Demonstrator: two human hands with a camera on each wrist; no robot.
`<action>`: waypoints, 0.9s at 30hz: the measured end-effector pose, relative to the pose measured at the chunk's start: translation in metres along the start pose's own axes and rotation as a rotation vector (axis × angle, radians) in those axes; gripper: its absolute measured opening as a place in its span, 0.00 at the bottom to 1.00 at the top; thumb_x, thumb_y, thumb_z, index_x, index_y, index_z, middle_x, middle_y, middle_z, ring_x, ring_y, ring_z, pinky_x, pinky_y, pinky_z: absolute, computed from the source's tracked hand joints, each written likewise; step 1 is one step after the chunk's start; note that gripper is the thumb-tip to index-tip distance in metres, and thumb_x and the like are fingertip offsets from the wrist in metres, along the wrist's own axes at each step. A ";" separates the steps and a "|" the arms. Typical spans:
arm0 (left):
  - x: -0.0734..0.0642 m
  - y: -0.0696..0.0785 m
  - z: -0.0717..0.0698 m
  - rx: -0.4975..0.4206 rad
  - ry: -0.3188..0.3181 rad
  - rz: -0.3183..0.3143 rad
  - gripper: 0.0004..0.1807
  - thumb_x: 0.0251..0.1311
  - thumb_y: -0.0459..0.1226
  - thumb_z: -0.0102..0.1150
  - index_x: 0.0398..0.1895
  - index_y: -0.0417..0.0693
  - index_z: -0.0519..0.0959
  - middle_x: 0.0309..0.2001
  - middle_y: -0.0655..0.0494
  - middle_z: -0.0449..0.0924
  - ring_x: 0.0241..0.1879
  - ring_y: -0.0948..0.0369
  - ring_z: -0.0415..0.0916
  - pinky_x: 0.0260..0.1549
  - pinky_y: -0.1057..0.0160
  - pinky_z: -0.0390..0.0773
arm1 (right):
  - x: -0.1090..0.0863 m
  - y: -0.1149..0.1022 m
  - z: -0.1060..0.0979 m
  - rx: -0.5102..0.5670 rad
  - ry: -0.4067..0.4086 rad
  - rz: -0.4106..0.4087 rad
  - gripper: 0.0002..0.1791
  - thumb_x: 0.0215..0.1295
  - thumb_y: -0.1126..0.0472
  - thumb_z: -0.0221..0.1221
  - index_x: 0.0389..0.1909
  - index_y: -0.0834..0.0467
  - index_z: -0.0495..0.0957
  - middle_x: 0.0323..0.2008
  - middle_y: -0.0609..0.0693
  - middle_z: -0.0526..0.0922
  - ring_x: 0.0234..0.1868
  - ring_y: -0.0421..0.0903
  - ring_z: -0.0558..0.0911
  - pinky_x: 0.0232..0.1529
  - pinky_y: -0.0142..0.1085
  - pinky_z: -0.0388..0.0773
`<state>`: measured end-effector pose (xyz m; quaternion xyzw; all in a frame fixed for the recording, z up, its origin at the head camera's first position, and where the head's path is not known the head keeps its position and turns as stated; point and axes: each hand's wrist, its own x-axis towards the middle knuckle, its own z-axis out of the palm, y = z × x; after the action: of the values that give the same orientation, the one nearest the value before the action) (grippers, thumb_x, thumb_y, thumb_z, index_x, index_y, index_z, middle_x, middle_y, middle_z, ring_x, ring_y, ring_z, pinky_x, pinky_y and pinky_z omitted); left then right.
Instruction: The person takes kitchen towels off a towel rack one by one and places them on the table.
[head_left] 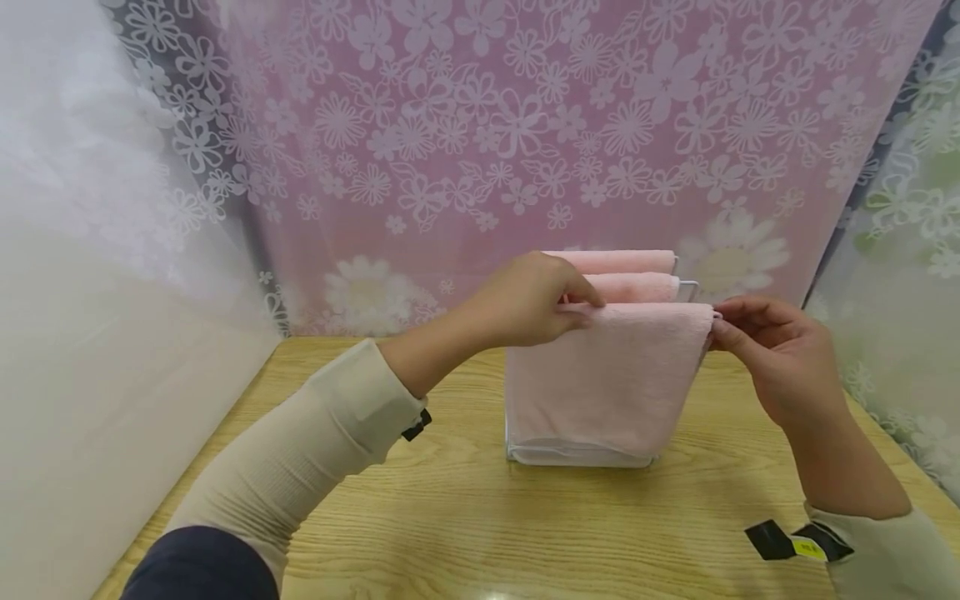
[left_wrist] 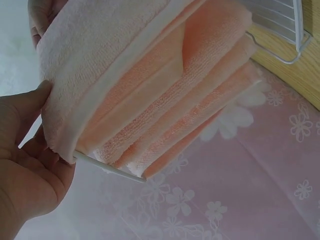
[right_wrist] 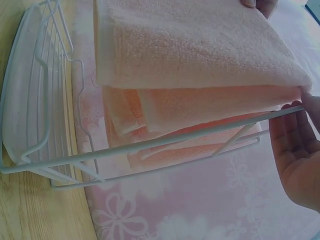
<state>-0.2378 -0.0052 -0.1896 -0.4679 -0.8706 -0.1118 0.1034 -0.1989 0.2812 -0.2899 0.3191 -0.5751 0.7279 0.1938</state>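
Note:
A pale pink towel (head_left: 607,375) hangs folded over the front bar of a white wire rack (right_wrist: 125,148). At the towel's top left, my left hand (head_left: 536,300) pinches the fold between thumb and fingers. My right hand (head_left: 795,358) pinches the top right corner, its fingertips right at the end of the bar. Behind it, a middle towel (head_left: 637,287) and a back towel (head_left: 615,261) hang over the other bars. In the right wrist view the towel's lower edges hang at uneven heights. The front towel hides most of the rack in the head view.
The rack's white base tray (head_left: 585,458) stands on a wood-grain table (head_left: 420,517). A pink flowered curtain (head_left: 480,167) rises behind the table, with a pale sheet (head_left: 112,250) on the left and a flowered one (head_left: 900,275) on the right.

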 end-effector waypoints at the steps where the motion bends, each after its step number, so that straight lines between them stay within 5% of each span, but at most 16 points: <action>1: -0.001 -0.001 0.000 -0.001 0.000 -0.001 0.12 0.65 0.41 0.62 0.49 0.55 0.86 0.42 0.62 0.84 0.38 0.66 0.76 0.39 0.69 0.72 | 0.000 0.000 0.001 -0.011 0.003 0.000 0.11 0.64 0.85 0.48 0.45 0.80 0.73 0.39 0.58 0.82 0.36 0.48 0.83 0.40 0.33 0.82; 13: -0.007 -0.003 -0.003 0.007 -0.012 -0.020 0.12 0.64 0.40 0.63 0.50 0.56 0.85 0.42 0.62 0.84 0.38 0.67 0.75 0.39 0.69 0.72 | 0.001 -0.001 -0.002 -0.021 -0.002 0.003 0.10 0.63 0.85 0.48 0.44 0.82 0.72 0.38 0.59 0.83 0.33 0.49 0.84 0.36 0.35 0.83; 27: -0.001 -0.001 -0.002 -0.124 -0.007 -0.060 0.12 0.59 0.37 0.65 0.47 0.55 0.87 0.38 0.63 0.85 0.36 0.68 0.76 0.36 0.72 0.73 | 0.001 -0.001 -0.004 0.014 -0.028 -0.021 0.09 0.62 0.86 0.48 0.41 0.83 0.73 0.37 0.60 0.84 0.33 0.49 0.85 0.36 0.37 0.83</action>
<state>-0.2373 -0.0072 -0.1881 -0.4472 -0.8761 -0.1669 0.0679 -0.1995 0.2848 -0.2890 0.3366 -0.5692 0.7253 0.1914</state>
